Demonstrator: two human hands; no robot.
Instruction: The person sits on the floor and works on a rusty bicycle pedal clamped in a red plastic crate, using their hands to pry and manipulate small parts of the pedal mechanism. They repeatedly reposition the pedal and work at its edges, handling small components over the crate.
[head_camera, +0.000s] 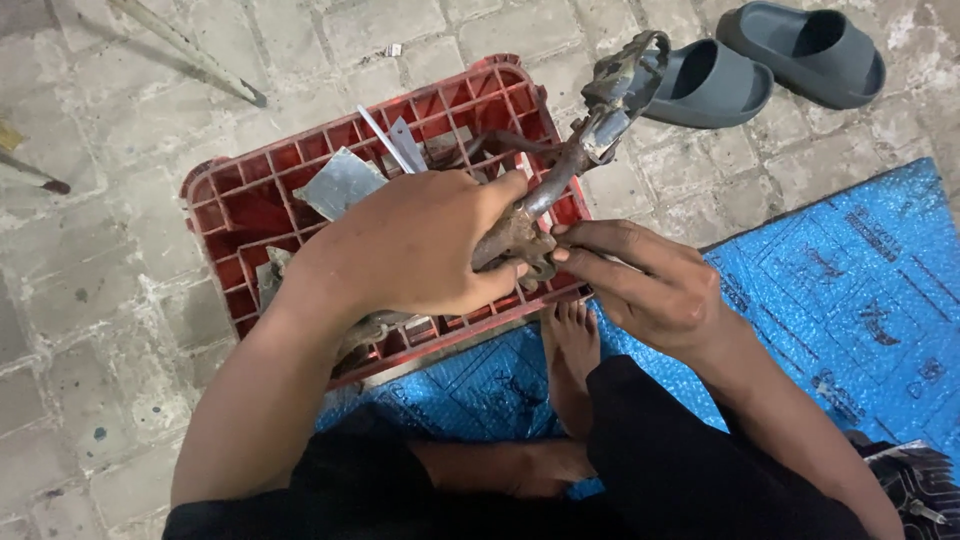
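My left hand (415, 245) is wrapped around the lower end of a rusty bicycle crank arm (560, 170) that slants up to the right, with a worn pedal (625, 70) at its far end. My right hand (640, 280) comes in from the right and pinches the crank's rusty hub end (530, 255) with its fingertips. Both hands hold the part above a red plastic crate (240, 215) that lies on the paved floor.
The crate holds metal scraps, a grey sheet piece (340, 180) and thin blades (390, 140). Two grey slippers (760, 60) lie at the top right. A blue bubble mat (850, 290) lies under my crossed legs and bare feet (570, 350). Thin rods (190, 50) lie at the top left.
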